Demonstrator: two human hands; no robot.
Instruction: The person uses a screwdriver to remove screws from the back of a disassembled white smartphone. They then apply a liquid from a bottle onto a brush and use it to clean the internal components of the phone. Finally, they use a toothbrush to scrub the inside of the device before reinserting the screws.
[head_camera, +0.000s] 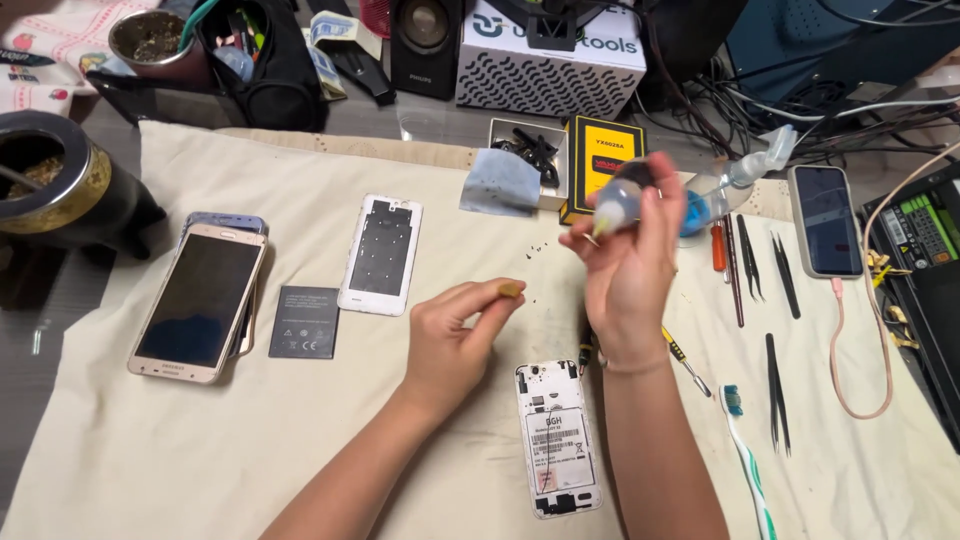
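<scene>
My right hand (628, 265) holds a small squeeze bottle (620, 203) tilted nozzle-down to the left, above the cream cloth (300, 450). My left hand (455, 335) pinches a small tan piece (511, 290) between thumb and forefinger, just left of the bottle's tip. Below the hands lies an opened white phone (558, 438), back up, with a label showing. A white back cover (381, 254), a dark flat battery (304, 321) and a gold phone (198, 301) stacked on another phone lie to the left.
Tweezers (777, 392), screwdrivers (728, 265), a toothbrush (748, 460) and a charging phone (826, 220) lie to the right. A yellow box (600, 160), a small parts tray (530, 150), a speaker (426, 45), a white carton (555, 55), a dark cup (60, 190) and cables line the back.
</scene>
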